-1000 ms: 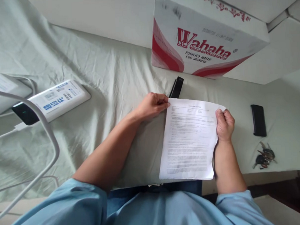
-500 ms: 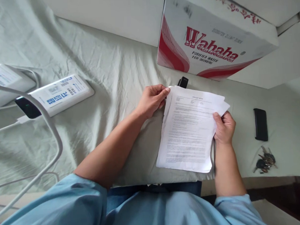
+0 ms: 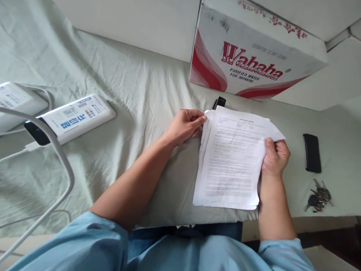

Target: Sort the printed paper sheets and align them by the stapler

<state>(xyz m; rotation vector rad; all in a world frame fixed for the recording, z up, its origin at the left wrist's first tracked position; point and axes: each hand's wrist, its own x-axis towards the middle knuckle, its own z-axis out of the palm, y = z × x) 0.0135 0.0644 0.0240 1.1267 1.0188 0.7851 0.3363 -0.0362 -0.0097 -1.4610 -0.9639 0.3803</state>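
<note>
Both hands are on a stack of printed sheets (image 3: 233, 161) lying on the sheet-covered bed. Left hand (image 3: 184, 125) pinches the top-left corner, fingers closed on the edges; right hand (image 3: 275, 158) grips the right edge w/ thumb on top, sheets fanned a bit. Text is too small to read. Just past the left fingertips a black object (image 3: 220, 102) is mostly hidden behind the paper, can't tell what it is. Right of the right hand: a black phone (image 3: 311, 152) and some keys (image 3: 318, 194), apart from it.

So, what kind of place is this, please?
Probably a bedroom or dorm bunk: a wrinkled pale green bedsheet, a red-and-white cardboard water carton against the wall, and a bunch of keys beside a black phone.
</note>
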